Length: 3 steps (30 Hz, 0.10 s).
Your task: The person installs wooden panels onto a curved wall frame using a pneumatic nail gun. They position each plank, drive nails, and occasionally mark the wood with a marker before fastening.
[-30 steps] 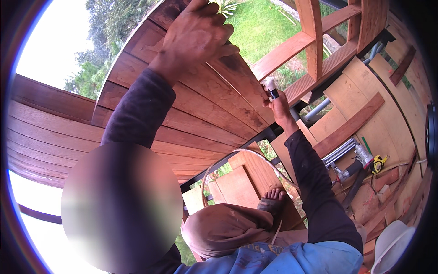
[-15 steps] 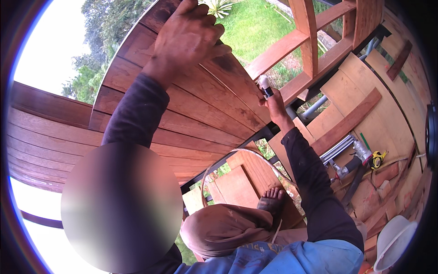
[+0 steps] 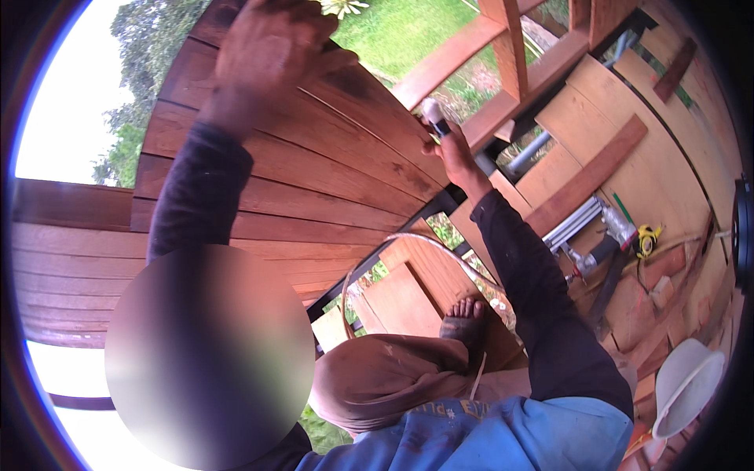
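My left hand (image 3: 271,59) is at the upper end of a fan of reddish-brown wooden boards (image 3: 338,157), its fingers curled over the outermost board, which has dark stains. Motion blurs this hand, and its fingertips are partly cut off by the upper edge. Beside the narrow end of the same boards, my right hand (image 3: 455,153) is closed around a small object with a whitish rounded end and a dark band (image 3: 434,116). Most of that object is hidden in the fingers, so its kind is unclear.
A pneumatic nail gun (image 3: 601,235) and a yellow tape measure (image 3: 647,241) lie at right, near a loose plank (image 3: 589,173). A hose (image 3: 440,245) loops by my foot (image 3: 463,320). Gaps show between plywood panels and the black metal frame. A white bucket (image 3: 687,388) stands lower right.
The view has shifted, so the boards and tools appear farther left or higher. Both hands stay at about the same places along the boards, with their grips alike.
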### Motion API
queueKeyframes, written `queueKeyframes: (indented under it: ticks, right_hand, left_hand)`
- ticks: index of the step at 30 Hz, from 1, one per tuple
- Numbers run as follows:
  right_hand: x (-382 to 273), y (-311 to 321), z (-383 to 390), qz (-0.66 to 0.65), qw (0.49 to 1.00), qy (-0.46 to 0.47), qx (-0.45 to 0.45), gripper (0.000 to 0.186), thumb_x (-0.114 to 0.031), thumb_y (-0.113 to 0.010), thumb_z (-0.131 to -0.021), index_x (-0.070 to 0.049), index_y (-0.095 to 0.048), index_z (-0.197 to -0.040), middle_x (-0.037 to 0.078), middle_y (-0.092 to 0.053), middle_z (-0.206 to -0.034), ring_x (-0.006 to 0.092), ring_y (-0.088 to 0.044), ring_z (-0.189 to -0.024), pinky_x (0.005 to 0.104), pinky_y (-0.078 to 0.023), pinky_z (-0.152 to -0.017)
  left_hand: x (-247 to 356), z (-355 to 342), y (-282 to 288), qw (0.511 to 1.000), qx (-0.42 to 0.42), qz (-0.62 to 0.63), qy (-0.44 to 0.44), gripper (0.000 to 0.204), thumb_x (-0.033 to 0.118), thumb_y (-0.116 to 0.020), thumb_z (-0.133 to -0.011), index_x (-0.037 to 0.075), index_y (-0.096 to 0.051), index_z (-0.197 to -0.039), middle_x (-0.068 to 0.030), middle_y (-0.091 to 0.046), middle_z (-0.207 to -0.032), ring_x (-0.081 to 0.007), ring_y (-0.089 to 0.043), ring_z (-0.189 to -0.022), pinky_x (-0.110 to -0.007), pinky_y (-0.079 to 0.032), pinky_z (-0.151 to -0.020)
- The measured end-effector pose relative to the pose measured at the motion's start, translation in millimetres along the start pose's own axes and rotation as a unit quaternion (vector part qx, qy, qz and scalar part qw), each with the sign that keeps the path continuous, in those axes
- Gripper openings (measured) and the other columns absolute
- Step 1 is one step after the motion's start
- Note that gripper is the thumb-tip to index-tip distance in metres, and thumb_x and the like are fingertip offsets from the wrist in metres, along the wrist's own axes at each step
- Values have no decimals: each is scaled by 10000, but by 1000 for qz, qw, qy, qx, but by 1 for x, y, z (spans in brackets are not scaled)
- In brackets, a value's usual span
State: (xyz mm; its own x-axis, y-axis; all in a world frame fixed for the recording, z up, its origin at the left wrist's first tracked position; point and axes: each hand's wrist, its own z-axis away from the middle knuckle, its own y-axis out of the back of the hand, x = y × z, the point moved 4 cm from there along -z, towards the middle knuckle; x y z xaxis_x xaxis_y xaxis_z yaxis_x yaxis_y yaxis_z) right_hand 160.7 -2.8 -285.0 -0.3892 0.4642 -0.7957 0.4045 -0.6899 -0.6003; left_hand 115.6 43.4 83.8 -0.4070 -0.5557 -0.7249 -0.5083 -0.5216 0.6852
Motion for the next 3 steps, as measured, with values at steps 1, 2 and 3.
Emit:
queueKeyframes:
  ticks: [1,2,3]
  right_hand:
    - [1,3,2,-4,1000,9,-10,389,-409,-528,-1011,-77,-627,-1187,30,-599,-1077,114,-590,-931,315,-550,-707]
    - [-1,1,4,-10,1000,7,-6,427,-449,-556,-995,-77,-627,-1191,22,-597,-1086,112,-586,-954,320,-553,-711]
    - [-3,0,8,-16,1000,5,-2,469,-490,-585,-979,-77,-627,-1195,13,-595,-1095,111,-582,-977,326,-556,-715]
  left_hand:
    - [0,3,-3,998,0,57,36,425,537,-632,-841,121,-592,-763,-46,-559,-784,-240,-539,-913,-406,-386,-908]
    - [3,5,2,998,13,51,30,513,622,-564,-857,114,-619,-813,-75,-562,-803,-255,-541,-938,-437,-374,-962]
    - [8,3,-1,998,12,57,27,513,622,-564,-857,114,-619,-813,-75,-562,-803,-255,-541,-938,-437,-374,-962]
